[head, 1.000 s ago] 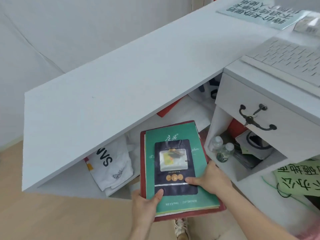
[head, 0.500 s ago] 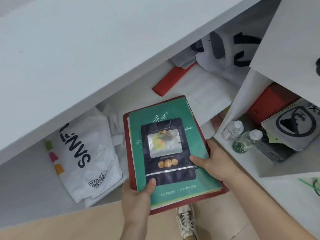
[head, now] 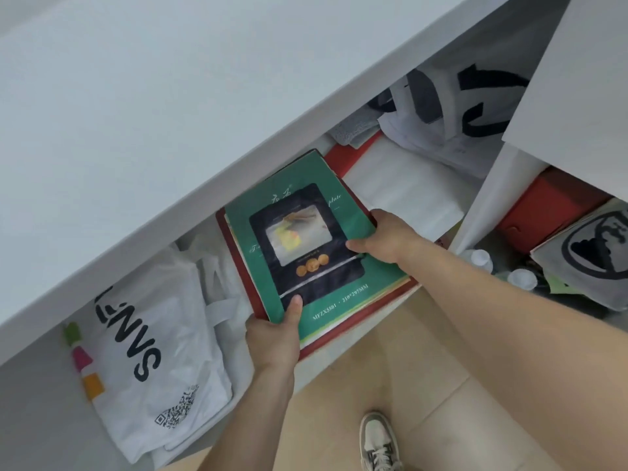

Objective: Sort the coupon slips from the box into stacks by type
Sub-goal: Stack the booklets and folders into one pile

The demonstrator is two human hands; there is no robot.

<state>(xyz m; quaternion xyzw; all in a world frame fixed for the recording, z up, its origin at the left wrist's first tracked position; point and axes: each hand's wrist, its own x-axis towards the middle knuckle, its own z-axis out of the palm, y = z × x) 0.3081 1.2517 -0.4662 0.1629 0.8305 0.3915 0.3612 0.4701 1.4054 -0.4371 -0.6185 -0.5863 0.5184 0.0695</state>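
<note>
White plastic bag with black lettering (head: 159,351) lies left on the shelf (head: 37,413); beside it your left hand (head: 272,338) pinches the green-covered flat stack (head: 300,176) at its near edge, your right hand (head: 390,237) gripping its right side. You seem mid-fetch: next, lay it flat and open it.

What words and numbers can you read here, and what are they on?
"MFZX5501 · 210*297MM": green pack, near end.
"plate": same pack, far end.
"SAN", upside down, rest creased: white bag.
Pack's handwritten logo, print on dark pouch: too blurred.
Black letters on far bag: partly hidden.
</note>
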